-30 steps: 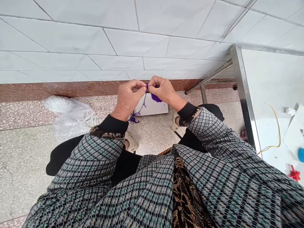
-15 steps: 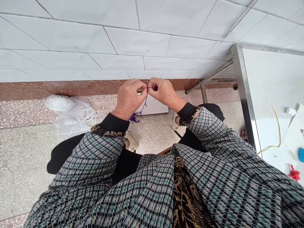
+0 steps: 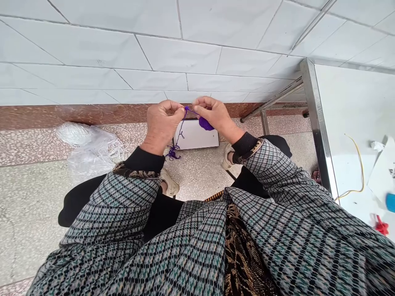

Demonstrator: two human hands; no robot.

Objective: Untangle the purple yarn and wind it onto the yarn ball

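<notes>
My left hand (image 3: pixel 163 123) pinches purple yarn (image 3: pixel 187 109) between thumb and forefinger, where a small knot or clump of it shows. From there a thin strand hangs down to a loose purple tangle (image 3: pixel 173 153). Another strand runs across to my right hand (image 3: pixel 216 113), whose thumb and fingertips close on it, slightly blurred. A purple yarn ball (image 3: pixel 206 123) shows just under the right fingers; I cannot tell whether the palm holds it. Below both hands, a white box (image 3: pixel 196 139) lies on the floor.
White cord in a clear plastic bag (image 3: pixel 92 152) lies on the floor at left. A tiled wall (image 3: pixel 160 53) rises ahead. On the right stands a metal-edged white table (image 3: pixel 339 107) bearing a yellow wire (image 3: pixel 361 164), a red piece (image 3: pixel 382 225) and a blue cap (image 3: pixel 390 201).
My hands, close together before, have moved apart, the left one shifting left. A strand now spans the gap, and the purple ball under my right hand has come into fuller view.
</notes>
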